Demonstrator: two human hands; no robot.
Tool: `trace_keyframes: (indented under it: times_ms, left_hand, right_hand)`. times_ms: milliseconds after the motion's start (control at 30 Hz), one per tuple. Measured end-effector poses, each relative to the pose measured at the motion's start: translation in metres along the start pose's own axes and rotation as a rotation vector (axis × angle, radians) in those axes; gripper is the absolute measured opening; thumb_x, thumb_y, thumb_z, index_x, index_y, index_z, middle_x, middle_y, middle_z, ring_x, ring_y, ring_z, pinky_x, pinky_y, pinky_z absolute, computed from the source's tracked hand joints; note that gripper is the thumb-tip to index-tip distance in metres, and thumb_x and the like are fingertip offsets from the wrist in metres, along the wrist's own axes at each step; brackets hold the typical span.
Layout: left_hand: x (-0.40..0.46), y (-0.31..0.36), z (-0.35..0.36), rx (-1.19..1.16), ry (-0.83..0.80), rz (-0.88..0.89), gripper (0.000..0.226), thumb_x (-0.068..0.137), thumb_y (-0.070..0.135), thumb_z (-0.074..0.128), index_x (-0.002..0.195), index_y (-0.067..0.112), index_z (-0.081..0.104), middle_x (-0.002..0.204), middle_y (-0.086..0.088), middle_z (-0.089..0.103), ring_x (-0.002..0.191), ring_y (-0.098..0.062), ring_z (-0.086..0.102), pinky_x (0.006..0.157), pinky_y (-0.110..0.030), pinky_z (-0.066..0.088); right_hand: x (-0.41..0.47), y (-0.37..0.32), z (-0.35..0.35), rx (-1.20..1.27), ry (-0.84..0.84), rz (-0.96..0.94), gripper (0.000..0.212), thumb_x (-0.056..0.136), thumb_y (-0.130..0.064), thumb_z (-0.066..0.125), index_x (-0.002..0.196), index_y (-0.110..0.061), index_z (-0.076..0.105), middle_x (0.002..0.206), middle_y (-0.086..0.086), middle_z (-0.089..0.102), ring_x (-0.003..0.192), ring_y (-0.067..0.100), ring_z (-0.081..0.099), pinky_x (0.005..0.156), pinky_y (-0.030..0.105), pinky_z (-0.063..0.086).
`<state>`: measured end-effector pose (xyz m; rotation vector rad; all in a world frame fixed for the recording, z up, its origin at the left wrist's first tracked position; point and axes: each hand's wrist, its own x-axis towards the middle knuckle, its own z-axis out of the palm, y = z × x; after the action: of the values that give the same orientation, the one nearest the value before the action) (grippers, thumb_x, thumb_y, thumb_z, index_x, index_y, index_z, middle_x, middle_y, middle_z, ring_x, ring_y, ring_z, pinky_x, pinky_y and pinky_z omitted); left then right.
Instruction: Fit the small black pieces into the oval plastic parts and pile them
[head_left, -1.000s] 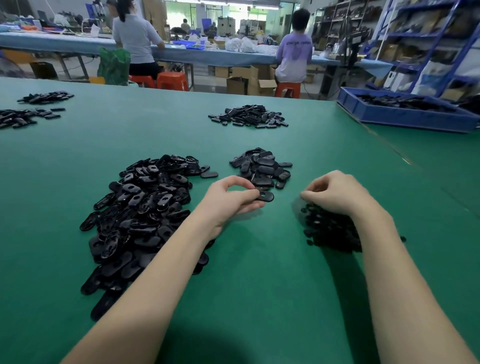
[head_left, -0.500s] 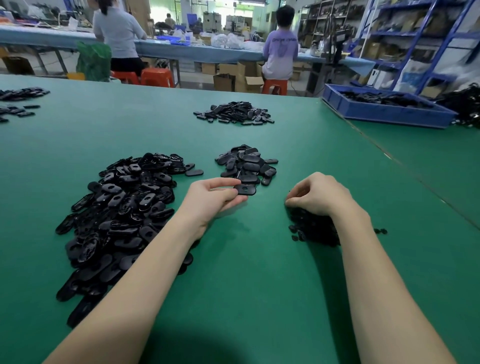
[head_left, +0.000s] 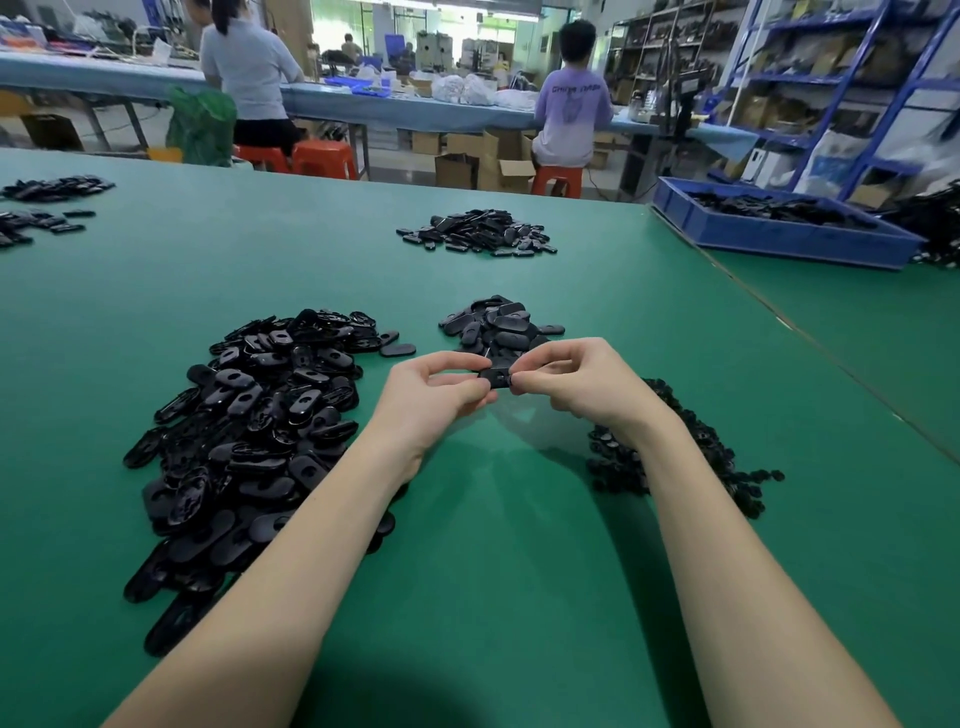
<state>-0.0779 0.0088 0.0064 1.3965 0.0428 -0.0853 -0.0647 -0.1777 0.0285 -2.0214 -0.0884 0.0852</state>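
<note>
In the head view, the one oval plastic part (head_left: 497, 377) in play is being held up above the green counter (head_left: 519, 571), between the two hands and just in front of the small heap of finished parts (head_left: 501, 325). Its long axis is lying left to right, so each hand is taking one end. The left hand (head_left: 441, 397) is pinching the left end between thumb and curled fingers, and the right hand (head_left: 576, 382) is pinching the right end, fingertips bunched at the part's edge. Whether a small black piece is sitting under those fingertips cannot be told. Both forearms are angling inward from the near edge, wrists raised. The pile of loose oval parts (head_left: 249, 441) is lying to the left, nearer the left hand; the small black pieces (head_left: 670, 452) are lying partly under the right wrist. Judging by this, the fitting is under way and the finished heap lies straight ahead.
</note>
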Motion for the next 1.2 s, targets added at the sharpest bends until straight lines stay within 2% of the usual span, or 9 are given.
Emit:
trace_keyframes:
  times_ms: [200, 300, 467, 633, 867, 1067, 1200]
  left_hand:
    - [-0.0014, -0.0006, -0.0016, 0.112, -0.030, 0.039, 0.022, 0.084, -0.005, 0.070, 0.096, 0.012, 0.076, 0.092, -0.014, 0.077, 0.086, -0.022, 0.071, 0.084, -0.025, 0.057]
    - [-0.0020, -0.0010, -0.0012, 0.147, -0.036, 0.055, 0.021, 0.084, -0.004, 0.071, 0.094, 0.013, 0.076, 0.092, -0.013, 0.077, 0.086, -0.021, 0.070, 0.088, -0.028, 0.057]
    - [-0.0022, 0.0005, -0.0013, 0.123, -0.044, 0.059, 0.021, 0.085, -0.008, 0.068, 0.098, 0.008, 0.075, 0.090, -0.017, 0.077, 0.082, -0.020, 0.070, 0.081, -0.024, 0.058]
    - [-0.0033, 0.0008, 0.0001, 0.088, -0.062, 0.045, 0.020, 0.087, -0.009, 0.065, 0.098, 0.005, 0.074, 0.083, -0.013, 0.076, 0.078, -0.019, 0.071, 0.072, -0.022, 0.060]
    - [-0.0022, -0.0016, 0.0001, 0.122, -0.050, 0.048, 0.020, 0.086, -0.005, 0.068, 0.095, 0.010, 0.077, 0.084, -0.010, 0.077, 0.080, -0.018, 0.072, 0.079, -0.027, 0.061]
    - [0.0000, -0.0022, -0.0015, 0.157, -0.047, 0.080, 0.021, 0.084, -0.002, 0.071, 0.096, 0.014, 0.077, 0.088, -0.007, 0.078, 0.092, -0.021, 0.075, 0.087, -0.025, 0.058]
    - [0.0001, -0.0004, -0.0025, 0.107, -0.062, 0.063, 0.020, 0.086, -0.005, 0.067, 0.098, 0.009, 0.076, 0.090, -0.011, 0.078, 0.087, -0.021, 0.075, 0.085, -0.024, 0.059]
  right_hand:
    - [0.0029, -0.0008, 0.0035, -0.009, -0.033, -0.009, 0.002, 0.085, -0.019, 0.080, 0.085, -0.019, 0.078, 0.073, -0.001, 0.065, 0.052, 0.009, 0.038, 0.049, 0.015, 0.033]
    - [0.0023, -0.0012, 0.0043, -0.009, -0.055, -0.014, 0.004, 0.085, -0.016, 0.079, 0.083, -0.020, 0.078, 0.073, -0.001, 0.065, 0.048, 0.004, 0.038, 0.046, 0.012, 0.033]
    - [0.0037, -0.0009, 0.0029, -0.021, -0.052, -0.032, 0.004, 0.086, -0.016, 0.079, 0.084, -0.020, 0.078, 0.071, -0.001, 0.066, 0.047, 0.004, 0.037, 0.046, 0.012, 0.033]
    - [0.0050, 0.0020, 0.0030, -0.036, -0.042, -0.036, 0.005, 0.085, -0.019, 0.082, 0.088, -0.017, 0.079, 0.068, -0.005, 0.065, 0.049, 0.005, 0.040, 0.048, 0.013, 0.035]
    - [0.0048, 0.0032, 0.0035, -0.044, -0.034, -0.025, 0.007, 0.083, -0.023, 0.083, 0.088, -0.019, 0.079, 0.063, -0.010, 0.064, 0.046, 0.001, 0.041, 0.048, 0.011, 0.034]
    - [0.0052, 0.0024, 0.0078, -0.030, 0.020, -0.049, 0.008, 0.084, -0.017, 0.083, 0.091, -0.015, 0.078, 0.054, -0.013, 0.062, 0.042, -0.002, 0.047, 0.046, 0.006, 0.033]
    - [0.0043, -0.0002, 0.0086, -0.043, 0.042, -0.047, 0.013, 0.084, -0.021, 0.084, 0.093, -0.018, 0.076, 0.061, -0.008, 0.066, 0.044, 0.000, 0.047, 0.045, 0.009, 0.035]
